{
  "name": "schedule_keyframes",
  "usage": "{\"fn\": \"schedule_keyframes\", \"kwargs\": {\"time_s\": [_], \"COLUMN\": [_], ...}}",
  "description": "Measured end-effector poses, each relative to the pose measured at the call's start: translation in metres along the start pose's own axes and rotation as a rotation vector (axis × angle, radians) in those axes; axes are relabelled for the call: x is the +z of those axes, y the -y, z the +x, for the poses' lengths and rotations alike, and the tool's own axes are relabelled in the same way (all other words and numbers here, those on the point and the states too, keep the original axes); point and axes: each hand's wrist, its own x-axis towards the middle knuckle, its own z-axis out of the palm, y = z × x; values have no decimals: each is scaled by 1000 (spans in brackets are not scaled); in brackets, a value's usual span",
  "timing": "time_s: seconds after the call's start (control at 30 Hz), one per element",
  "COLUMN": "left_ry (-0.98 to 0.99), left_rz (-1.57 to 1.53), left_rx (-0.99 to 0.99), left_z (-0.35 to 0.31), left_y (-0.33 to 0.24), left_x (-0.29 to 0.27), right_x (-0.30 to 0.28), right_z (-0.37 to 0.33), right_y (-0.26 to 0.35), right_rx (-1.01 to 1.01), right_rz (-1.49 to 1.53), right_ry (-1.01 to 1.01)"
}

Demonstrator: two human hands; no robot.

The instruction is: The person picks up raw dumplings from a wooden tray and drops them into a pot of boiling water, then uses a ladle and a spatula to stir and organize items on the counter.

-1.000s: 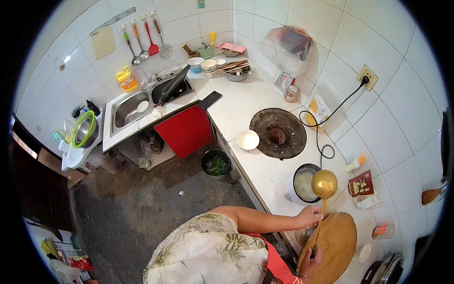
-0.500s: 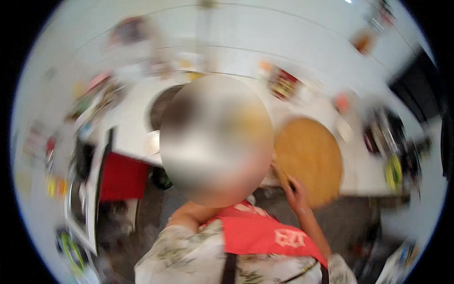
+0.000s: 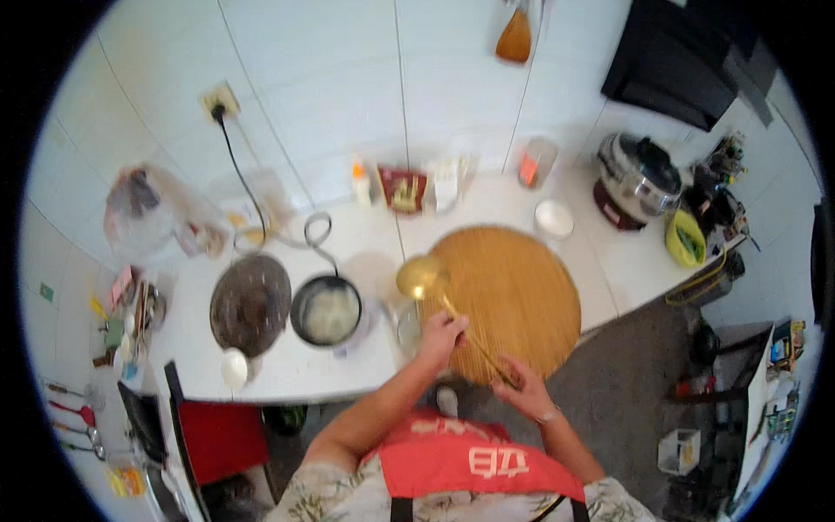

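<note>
On the counter (image 3: 296,374), the electric pot (image 3: 300,324) stood left of the round board (image 3: 526,300), which lay beneath the ladle (image 3: 424,277).

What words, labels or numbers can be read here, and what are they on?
I won't copy out wording, but print shows here:
Red apron: large pale characters.
Dark red pouch: pale print, too blurred to read.
Clear jar: orange label, too small to read.
</note>
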Motion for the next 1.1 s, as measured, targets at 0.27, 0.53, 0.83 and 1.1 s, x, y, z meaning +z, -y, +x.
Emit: {"fn": "schedule_keyframes", "kwargs": {"time_s": [0.27,0.53,0.83,1.1], "left_ry": [262,295,221,-122], "left_rz": [-504,-339,-248,-408], "left_rx": [-144,-10,140,271], "left_z": [55,54,17,-33], "left_y": [-125,-201,-209,-199], "left_x": [49,85,50,-57], "right_x": [-39,-62,-135,-192], "right_z": [68,132,238,284], "right_y": [151,231,295,424], "right_rx": [-840,-1311,-510,-671], "right_rz": [-135,-535,451,222], "right_ry": [-117,-446,-326,-362]}}
